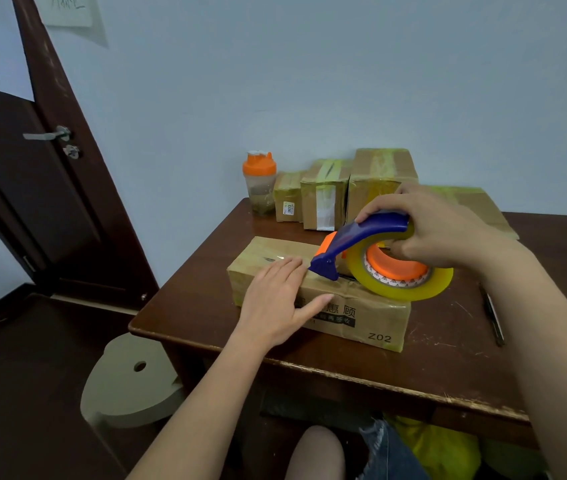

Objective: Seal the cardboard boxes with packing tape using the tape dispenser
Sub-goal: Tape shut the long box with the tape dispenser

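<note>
A long cardboard box [361,317] marked Z02 lies on the dark wooden table [448,358]. My left hand [277,299] lies flat on the box's left top, fingers straight, pressing down a strip of clear tape. My right hand [441,226] grips the blue and orange tape dispenser [354,242] by its handle. The dispenser's cutter end touches the box top just right of my left fingertips. Its yellowish tape roll [403,282] hangs over the box's right half.
Several taped cardboard boxes [379,181] stand along the wall at the back of the table, beside an orange-lidded shaker bottle [259,183]. A black pen [493,315] lies at the table's right. A beige stool [129,379] stands at the lower left, a dark door [15,188] beyond.
</note>
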A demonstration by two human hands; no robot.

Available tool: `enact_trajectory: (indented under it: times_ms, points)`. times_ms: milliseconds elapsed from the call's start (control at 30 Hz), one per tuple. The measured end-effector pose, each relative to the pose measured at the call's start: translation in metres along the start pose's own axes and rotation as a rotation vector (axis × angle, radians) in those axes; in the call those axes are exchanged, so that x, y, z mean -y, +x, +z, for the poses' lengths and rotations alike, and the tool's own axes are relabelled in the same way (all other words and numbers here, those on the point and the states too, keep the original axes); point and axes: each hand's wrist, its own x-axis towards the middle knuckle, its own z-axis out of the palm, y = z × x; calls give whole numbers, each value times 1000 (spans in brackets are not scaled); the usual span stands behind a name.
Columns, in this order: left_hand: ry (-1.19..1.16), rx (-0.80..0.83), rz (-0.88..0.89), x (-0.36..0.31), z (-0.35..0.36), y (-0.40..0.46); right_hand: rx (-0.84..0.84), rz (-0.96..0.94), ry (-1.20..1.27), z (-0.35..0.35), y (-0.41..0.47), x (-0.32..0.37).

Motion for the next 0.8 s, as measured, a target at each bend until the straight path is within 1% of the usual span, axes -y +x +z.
enact_trajectory:
  times_ms: [133, 267, 400, 500, 633, 800]
  points:
    - [-18, -4, 1, 19, -4, 2, -14, 3, -14, 4, 6, 13]
    - [-6, -17, -4, 48, -8, 0, -3, -33, 9, 12, 15, 28]
    - [59, -11, -26, 34, -4, -2, 28, -54, -16, 12, 21, 31]
    - [12, -66, -97, 29, 3, -2, 40, -64, 16, 9, 21, 27]
    - [12, -89, -118, 34, 7, -1, 49, -54, 69, -1, 13, 19]
    - [27, -61, -125, 35, 6, 0, 48, -65, 83, -4, 6, 11]
